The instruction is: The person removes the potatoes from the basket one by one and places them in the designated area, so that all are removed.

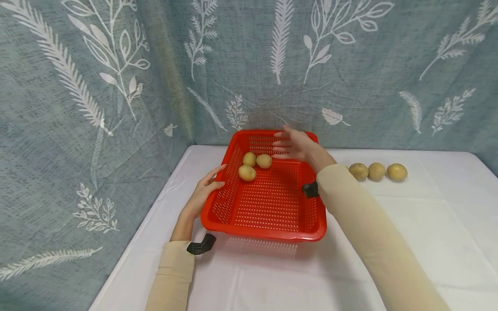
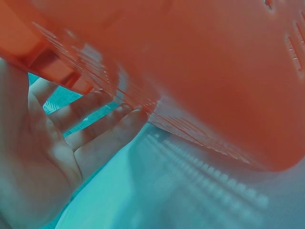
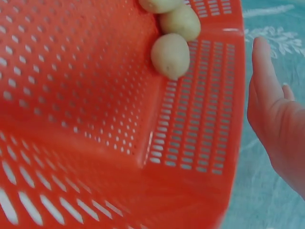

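Leaf-patterned cloth (image 1: 245,39) is hanging behind a white-covered worktop (image 1: 435,220).
Red basket (image 1: 272,203) resting there: left hand (image 1: 199,198) is touching its nine-o'clock rim, fingers extended; right hand (image 1: 297,147) is hovering near one o'clock, fingers spread; three potatoes (image 1: 249,160) are clustering inside toward eleven, other potatoes (image 1: 376,172) lining up outside at three.

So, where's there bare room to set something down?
The table is bare between the sleeves, before the basket, and right of the right sleeve, before the potato row. Inside the basket, the near half is bare too. Its far left is crowded: three potatoes, with the left hand nearby.
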`<state>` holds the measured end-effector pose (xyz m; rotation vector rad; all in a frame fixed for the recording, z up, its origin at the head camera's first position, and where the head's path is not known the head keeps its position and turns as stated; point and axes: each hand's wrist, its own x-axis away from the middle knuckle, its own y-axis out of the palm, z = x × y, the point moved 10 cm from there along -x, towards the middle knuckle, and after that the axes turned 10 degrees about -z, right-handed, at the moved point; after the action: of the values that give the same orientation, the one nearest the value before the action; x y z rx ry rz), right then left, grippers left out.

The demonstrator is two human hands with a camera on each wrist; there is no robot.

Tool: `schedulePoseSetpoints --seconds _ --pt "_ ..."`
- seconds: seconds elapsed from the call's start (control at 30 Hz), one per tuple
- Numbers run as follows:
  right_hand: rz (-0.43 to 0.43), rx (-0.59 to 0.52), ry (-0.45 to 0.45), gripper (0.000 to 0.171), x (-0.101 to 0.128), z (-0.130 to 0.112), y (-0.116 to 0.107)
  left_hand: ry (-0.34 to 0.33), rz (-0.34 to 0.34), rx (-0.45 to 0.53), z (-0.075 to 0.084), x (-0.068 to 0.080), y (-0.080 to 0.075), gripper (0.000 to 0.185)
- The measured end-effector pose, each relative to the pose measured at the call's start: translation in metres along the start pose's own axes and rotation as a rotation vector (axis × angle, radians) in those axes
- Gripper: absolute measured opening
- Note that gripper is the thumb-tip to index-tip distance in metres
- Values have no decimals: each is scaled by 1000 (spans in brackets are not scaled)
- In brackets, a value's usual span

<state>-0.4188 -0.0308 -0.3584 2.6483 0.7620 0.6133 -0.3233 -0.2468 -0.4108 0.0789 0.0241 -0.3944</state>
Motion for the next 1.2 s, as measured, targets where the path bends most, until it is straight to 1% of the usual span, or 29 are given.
schedulePoseSetpoints --seconds 0.27,0.43,0.57,0.67,0.83,0.93,1.07,1.2 --pt "5 3 6 57 -14 16 8 2 -4 10 0 1 1 56" --pt "18 -37 21 56 -25 30 8 -1 -3 3 -1 0 1 56" --pt "48 -73 46 55 -31 41 7 2 -4 -5 0 0 1 56" --pt "66 -93 52 54 -34 45 9 4 -2 -4 0 1 0 56" --pt "77 -110 23 52 -38 47 15 -4 -1 -2 1 2 1 56" --pt "69 -100 31 53 -40 52 18 -6 1 -4 1 2 2 56" --pt "73 -60 39 53 -41 58 20 -6 1 -2 0 2 2 56" --pt "110 -51 26 53 -44 61 18 -10 10 -5 0 2 1 56"
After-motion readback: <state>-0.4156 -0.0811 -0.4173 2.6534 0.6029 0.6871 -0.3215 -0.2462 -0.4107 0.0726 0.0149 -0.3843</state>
